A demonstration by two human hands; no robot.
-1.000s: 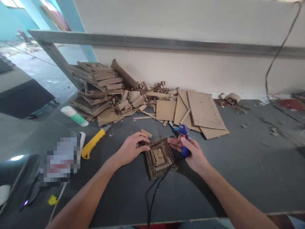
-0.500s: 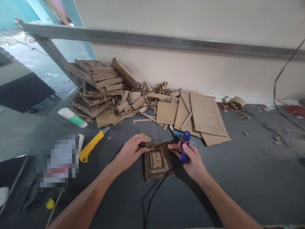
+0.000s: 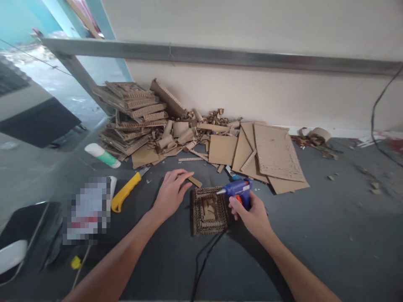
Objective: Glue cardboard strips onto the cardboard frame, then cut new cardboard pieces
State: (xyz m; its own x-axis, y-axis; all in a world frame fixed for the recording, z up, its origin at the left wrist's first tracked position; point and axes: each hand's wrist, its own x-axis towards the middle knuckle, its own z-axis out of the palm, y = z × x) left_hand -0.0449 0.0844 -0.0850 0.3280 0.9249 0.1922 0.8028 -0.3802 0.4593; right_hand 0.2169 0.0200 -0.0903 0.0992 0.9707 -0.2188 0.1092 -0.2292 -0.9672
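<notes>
My right hand (image 3: 253, 214) is wrapped round the handle of a blue hot glue gun (image 3: 236, 187), with its metal nozzle pointing left. Under the nozzle lies a square piece of layered corrugated cardboard (image 3: 197, 226), with rims stepping down to a recess holding small cardboard scraps. To its upper left, my left hand (image 3: 171, 191) reaches out with thumb and fingers apart. Its fingertips are right beside a small cardboard strip (image 3: 195, 182); whether they touch it I cannot tell. The black cord (image 3: 204, 260) of the glue gun runs toward me across the table.
Stacked cardboard frames (image 3: 135, 109) stand at the back left, beside heaped scraps (image 3: 185, 134). Flat cardboard sheets (image 3: 277, 151) lie at the back right. On the left are a yellow cutter (image 3: 127, 191), a white-and-green tube (image 3: 102, 155) and a blurred-out packet (image 3: 88, 209).
The glue gun has turned from upright to nozzle-left over the layered square. My left hand has left the square's edge and moved up and left, beside the small strip.
</notes>
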